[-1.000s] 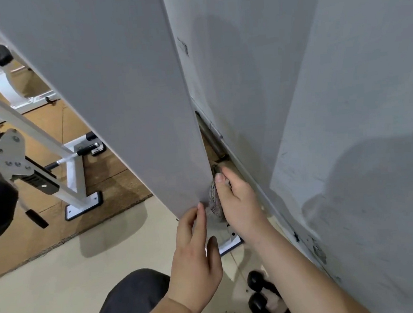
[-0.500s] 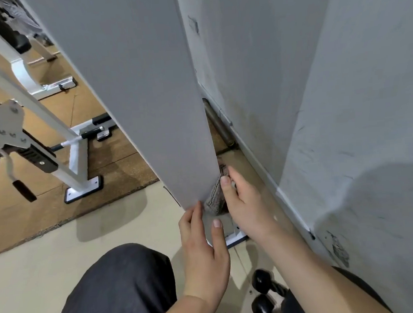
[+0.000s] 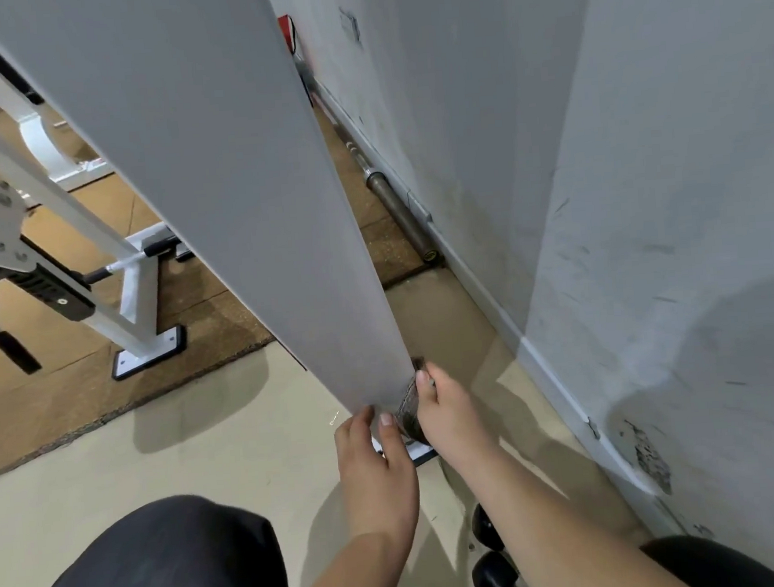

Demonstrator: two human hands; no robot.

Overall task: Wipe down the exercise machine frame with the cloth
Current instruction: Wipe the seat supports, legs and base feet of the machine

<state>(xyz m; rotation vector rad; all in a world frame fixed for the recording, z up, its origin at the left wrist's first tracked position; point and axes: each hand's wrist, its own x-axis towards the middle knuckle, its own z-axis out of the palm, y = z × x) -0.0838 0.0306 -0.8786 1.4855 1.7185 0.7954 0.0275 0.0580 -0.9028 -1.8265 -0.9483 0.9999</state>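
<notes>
- Frame upright [image 3: 211, 168]: broad grey panel running down to its base plate [image 3: 421, 451] on the floor, near the wall [image 3: 666, 182].
- Left hand [image 3: 374, 468]: fingers extended against the lower front edge, gripping nothing; probably bracing.
- Right hand [image 3: 448, 415]: closed on the cloth, pressing it against the upright's right face.
- Cloth [image 3: 409, 411]: bunched between palm and panel, near the base.

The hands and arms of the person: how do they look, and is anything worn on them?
Both the left hand and the right hand are bare: no gloves, and no rings or watch that I can see. The forearms are also uncovered as far as the picture shows, with no sleeve visible. The fingernails are short and unpainted. Dark grey trousers cover the knee at the bottom left.
</notes>
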